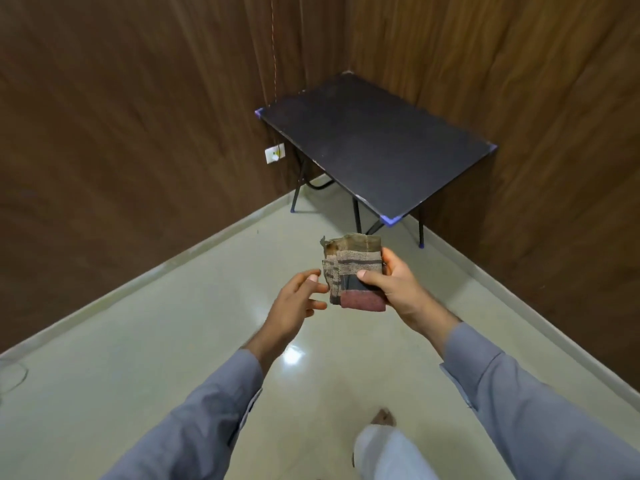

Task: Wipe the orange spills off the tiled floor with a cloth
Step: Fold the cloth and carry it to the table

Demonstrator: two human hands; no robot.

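Observation:
A folded cloth [349, 265], beige with dark stripes and a reddish lower edge, is held up in front of me above the floor. My right hand [394, 289] grips it from the right, thumb across its front. My left hand [298, 299] is beside the cloth's left edge, fingers relaxed, fingertips at or just touching that edge. The pale glossy tiled floor [207, 341] lies below. No orange spill shows on the tiles in view.
A black folding table [377, 147] with blue corner caps stands in the corner ahead. Brown wood-panel walls [121, 133] close in left and right, with a white socket [274, 153] low on the left wall. My leg and foot [382, 441] show at the bottom.

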